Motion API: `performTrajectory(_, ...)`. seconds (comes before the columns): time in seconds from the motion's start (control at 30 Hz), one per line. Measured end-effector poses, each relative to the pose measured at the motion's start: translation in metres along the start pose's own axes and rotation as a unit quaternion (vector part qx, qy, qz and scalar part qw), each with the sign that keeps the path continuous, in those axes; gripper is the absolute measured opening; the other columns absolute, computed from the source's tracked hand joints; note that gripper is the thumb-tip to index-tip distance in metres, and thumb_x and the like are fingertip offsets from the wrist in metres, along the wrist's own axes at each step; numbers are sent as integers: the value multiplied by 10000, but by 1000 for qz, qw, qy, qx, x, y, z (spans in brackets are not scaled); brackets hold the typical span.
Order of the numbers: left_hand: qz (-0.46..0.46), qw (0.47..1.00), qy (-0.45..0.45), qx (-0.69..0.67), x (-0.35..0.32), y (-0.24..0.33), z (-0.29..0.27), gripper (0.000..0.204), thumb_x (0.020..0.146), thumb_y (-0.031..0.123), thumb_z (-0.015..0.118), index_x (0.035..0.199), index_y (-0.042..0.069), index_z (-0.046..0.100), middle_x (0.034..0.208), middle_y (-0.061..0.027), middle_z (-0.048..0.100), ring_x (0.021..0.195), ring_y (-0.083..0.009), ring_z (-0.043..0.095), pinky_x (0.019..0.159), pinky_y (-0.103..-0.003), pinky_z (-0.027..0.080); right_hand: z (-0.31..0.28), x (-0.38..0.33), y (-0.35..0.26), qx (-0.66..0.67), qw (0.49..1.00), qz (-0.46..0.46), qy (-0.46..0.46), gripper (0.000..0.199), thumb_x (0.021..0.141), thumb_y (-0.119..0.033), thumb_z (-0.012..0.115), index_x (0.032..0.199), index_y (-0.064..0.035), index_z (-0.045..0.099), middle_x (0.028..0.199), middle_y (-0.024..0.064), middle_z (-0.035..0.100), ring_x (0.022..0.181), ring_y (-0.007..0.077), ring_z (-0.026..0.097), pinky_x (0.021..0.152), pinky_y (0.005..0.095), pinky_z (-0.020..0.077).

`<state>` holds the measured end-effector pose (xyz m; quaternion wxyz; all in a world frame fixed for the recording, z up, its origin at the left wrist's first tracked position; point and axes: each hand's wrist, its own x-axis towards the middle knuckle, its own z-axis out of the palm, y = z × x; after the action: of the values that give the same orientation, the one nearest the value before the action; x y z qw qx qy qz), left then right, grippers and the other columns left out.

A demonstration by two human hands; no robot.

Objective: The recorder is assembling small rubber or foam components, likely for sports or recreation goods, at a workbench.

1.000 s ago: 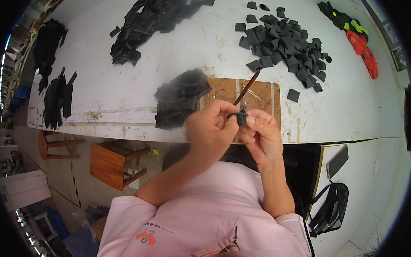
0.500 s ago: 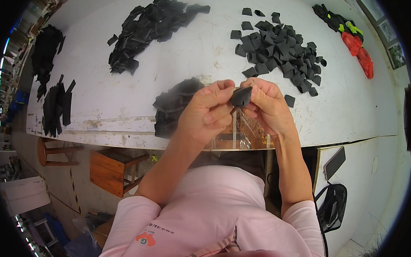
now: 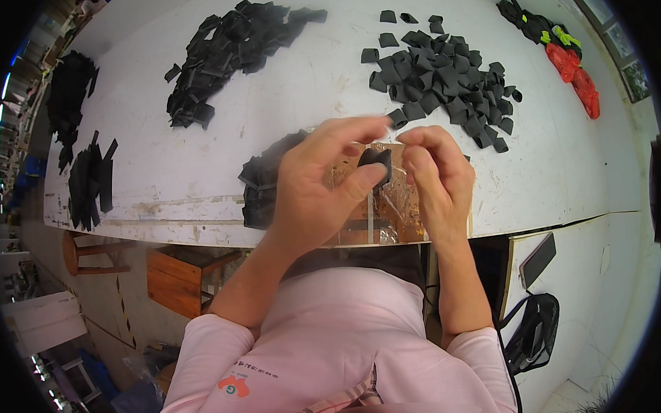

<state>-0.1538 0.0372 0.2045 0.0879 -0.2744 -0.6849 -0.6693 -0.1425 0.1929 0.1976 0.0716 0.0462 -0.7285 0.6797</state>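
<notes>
A small folded black piece of fabric-like material [image 3: 376,157] is at my left hand [image 3: 311,185], the thumb pressed over its near side. The left index finger stretches out above it, and the other fingers' grip is partly hidden. Just to the right, my right hand [image 3: 442,177] is apart from the piece, its fingers bent in and the thumb close to the index finger. Whether anything thin is pinched there is too small to tell. Beneath both hands lies a brown board [image 3: 407,215] with clear tape on it. A stack of flat black pieces [image 3: 261,187] sits beside my left wrist.
On the white table [image 3: 161,161], folded black pieces [image 3: 442,79] are heaped at the far right, flat ones [image 3: 230,50] at the far left. Black strips [image 3: 89,182] lie at the left edge. A red plastic bag [image 3: 577,78] lies far right. Wooden stools [image 3: 176,281] stand below.
My hands have drawn apart; the right one has let go of the black piece. The left index finger has lifted off it, and the piece now sits slightly lower and further left.
</notes>
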Motion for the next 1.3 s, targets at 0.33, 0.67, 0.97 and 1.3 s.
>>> performTrajectory(0.33,-99,926,165,-326,-6,0,10,121,855,95,513,903,-13,537,869,-103,558,829,-168,503,796,-291,400,17,-6,-16,-227,935,-271,40,233,629,-16,673,840,-10,575,725,84,537,617,213,522,508,284,421)
performTrajectory(0.67,-135,914,178,-339,-22,-6,10,101,853,82,513,889,-8,541,857,-88,548,814,-149,491,795,-266,388,16,-6,0,-242,918,-312,43,159,629,41,631,770,1,570,665,73,516,574,206,498,483,293,401)
performTrajectory(0.97,-141,937,171,-270,-23,-10,8,87,835,67,543,866,-12,563,828,-61,576,768,-101,513,731,-224,403,11,-4,-1,-286,906,-312,10,96,663,21,631,724,-1,561,620,82,459,556,216,476,477,300,372)
performTrajectory(1.3,-135,927,29,349,-38,-83,-57,234,686,33,559,918,10,546,863,-142,550,803,-291,550,680,-344,453,-13,1,13,39,993,70,90,315,864,-285,513,850,13,614,616,2,536,512,42,421,466,167,329)
